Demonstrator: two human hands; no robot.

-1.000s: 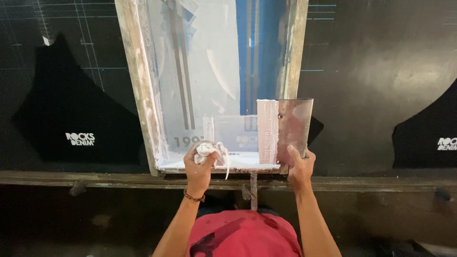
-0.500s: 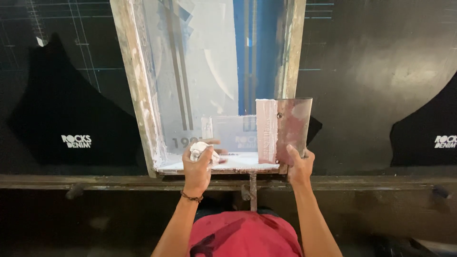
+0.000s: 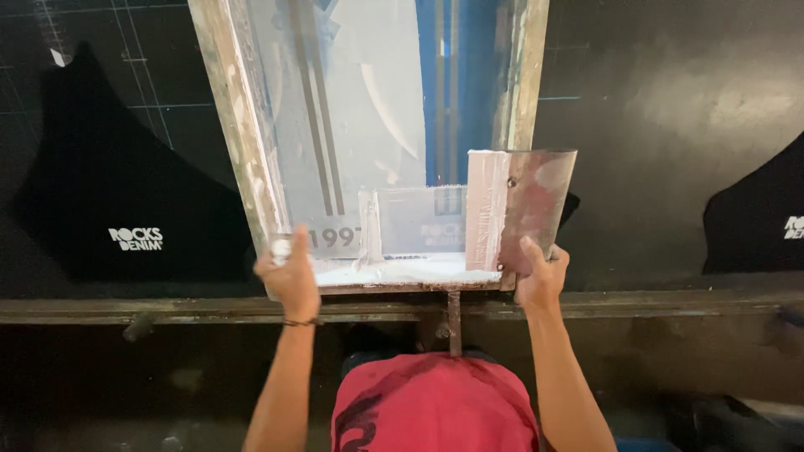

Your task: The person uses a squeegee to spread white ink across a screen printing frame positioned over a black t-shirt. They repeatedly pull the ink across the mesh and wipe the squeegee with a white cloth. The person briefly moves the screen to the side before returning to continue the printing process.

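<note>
Low in the frame, a red shirt (image 3: 435,402) and two bare forearms reach upward. The left hand (image 3: 291,274) is clenched at the near left corner of the printing screen frame (image 3: 237,142), something pale in its fist. The right hand (image 3: 538,274) is clamped on the squeegee (image 3: 521,209), standing upright at the lower right of the mesh. Farther out, black garments (image 3: 100,201) lie on the dark table.
</note>
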